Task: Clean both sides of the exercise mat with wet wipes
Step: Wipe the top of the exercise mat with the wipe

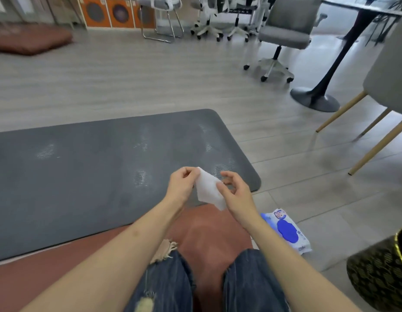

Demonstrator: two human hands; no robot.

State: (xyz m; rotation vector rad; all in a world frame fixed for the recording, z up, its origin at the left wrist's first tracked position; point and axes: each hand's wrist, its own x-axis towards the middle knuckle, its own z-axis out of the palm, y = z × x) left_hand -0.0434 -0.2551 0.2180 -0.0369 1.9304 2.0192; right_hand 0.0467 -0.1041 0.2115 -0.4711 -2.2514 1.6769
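A dark grey exercise mat lies flat on the floor in front of me, with pale damp patches on its surface. Above its near right corner I hold a white wet wipe between both hands. My left hand pinches the wipe's upper left edge. My right hand pinches its right side, fingers curled. A blue and white pack of wet wipes lies on the floor to the right of my knees.
I kneel on a reddish-brown cushion at the mat's near edge. A dark, gold-rimmed bin stands at the lower right. Office chairs, a black table pedestal and wooden chair legs stand beyond on the grey floor.
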